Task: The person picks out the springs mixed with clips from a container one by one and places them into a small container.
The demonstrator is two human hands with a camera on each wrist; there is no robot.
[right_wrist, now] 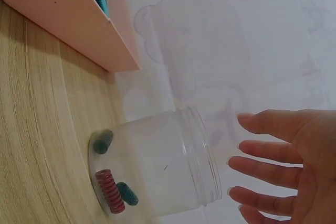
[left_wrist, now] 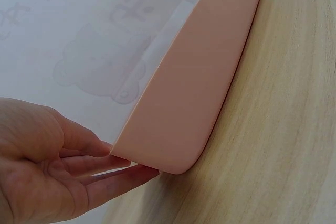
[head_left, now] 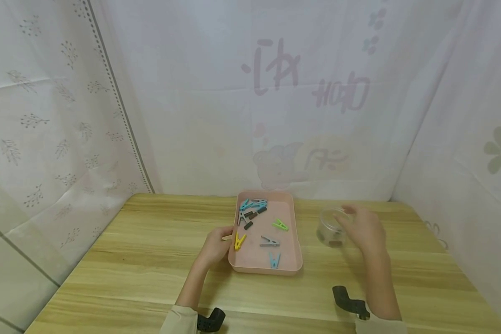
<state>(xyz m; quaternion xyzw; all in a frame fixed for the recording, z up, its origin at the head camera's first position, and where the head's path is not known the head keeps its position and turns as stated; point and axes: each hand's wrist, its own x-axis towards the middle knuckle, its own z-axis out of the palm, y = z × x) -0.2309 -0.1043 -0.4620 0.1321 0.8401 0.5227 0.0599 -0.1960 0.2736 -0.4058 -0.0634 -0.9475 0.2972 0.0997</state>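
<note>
Right hand (head_left: pixel 364 228), spread and empty, hangs by the clear jar (right_wrist: pixel 157 153); a gentle approach should avoid tipping. Left hand (head_left: pixel 215 244), fingers extended, touches the left side of the tray (left_wrist: pixel 184 87).

Left hand (left_wrist: pixel 42 171) at 8 o'clock; extended fingers touch near end of pink tray (left_wrist: pixel 184 93), thumb tip at rim. Tray's side runs from 7 toward 1 o'clock. Wood-grain tabletop (left_wrist: pixel 283 108) at 3. White cloth (left_wrist: pixel 31 61) at 10, faint bear print (left_wrist: pixel 100 69) on it.
</note>
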